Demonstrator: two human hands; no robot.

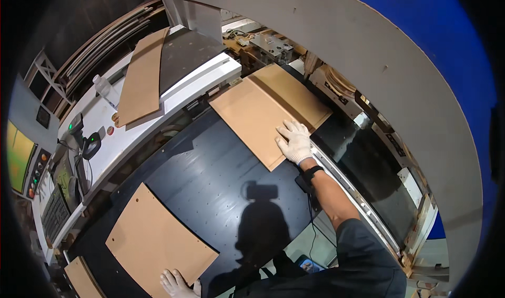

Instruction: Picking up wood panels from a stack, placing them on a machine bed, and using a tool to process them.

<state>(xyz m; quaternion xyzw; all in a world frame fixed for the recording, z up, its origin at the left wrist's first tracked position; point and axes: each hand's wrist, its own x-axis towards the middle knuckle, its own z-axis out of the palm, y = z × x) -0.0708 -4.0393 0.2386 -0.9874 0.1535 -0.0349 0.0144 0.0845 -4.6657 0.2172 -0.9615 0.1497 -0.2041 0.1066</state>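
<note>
Item one: our right hand (pixel 294 142), in a white glove, lies flat with fingers spread on the near corner of a large tan board (pixel 268 111). The grip is wide and pressing down, closed on nothing. A black band sits on the wrist behind it.

Item two: that board rests on the far part of the dark machine surface (pixel 221 172), its right edge against a bright metal rail (pixel 352 193) that runs down the right side. Its far end lies just beside a cluster of metal machine parts (pixel 271 45).

Item three: our left hand (pixel 176 285), also gloved, sits at the near edge of a second tan board (pixel 158 240) low on the same surface. Fingers rest open on or at that edge; we cannot tell whether they clasp it. This board shows small drilled holes.

Item four: a third brown piece (pixel 81 279) lies at the lower left corner, near the second board but apart from it.

Item five: a long narrow brown panel (pixel 141 77) lies on the white machine housing (pixel 200 77) at upper left, well apart from both hands.

Item six: a control console (pixel 58 193) with buttons, a keyboard and a lit screen stands at far left.

Item seven: our own shadow falls on the dark surface between the two boards.
</note>
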